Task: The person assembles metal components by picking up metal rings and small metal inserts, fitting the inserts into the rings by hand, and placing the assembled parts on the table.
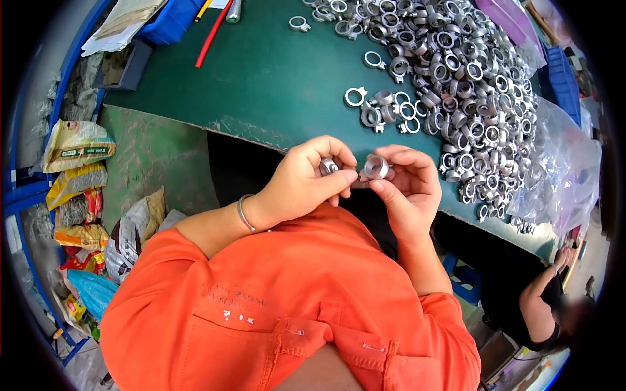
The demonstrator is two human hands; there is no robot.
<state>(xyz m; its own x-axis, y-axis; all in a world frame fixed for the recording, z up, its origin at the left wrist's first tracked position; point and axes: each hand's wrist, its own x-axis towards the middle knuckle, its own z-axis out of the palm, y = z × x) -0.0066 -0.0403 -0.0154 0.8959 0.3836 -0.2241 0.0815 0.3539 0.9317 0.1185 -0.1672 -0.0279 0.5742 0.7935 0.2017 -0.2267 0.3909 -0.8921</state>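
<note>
Between the thumb and fingers of my right hand [412, 186] is a small silver metal ring [375, 167], its round opening turned up toward me. My left hand [303, 173] is closed, with another metal piece [328, 166] partly showing in its curled fingers. The left thumb and fingertip come right up to the ring in my right hand; whether they touch it I cannot tell. Both hands are in front of my orange shirt, just off the near edge of the green table [261, 85]. Several loose rings [388, 107] with small lugs lie on the tabletop beyond them.
A large heap of metal rings [469, 85] covers the table's right side, beside clear plastic bags [561, 169]. A red stick [214, 34] and a blue bin [171, 21] are at the back left. Sacks [78, 146] fill a left rack. Another person [541, 306] is at far right.
</note>
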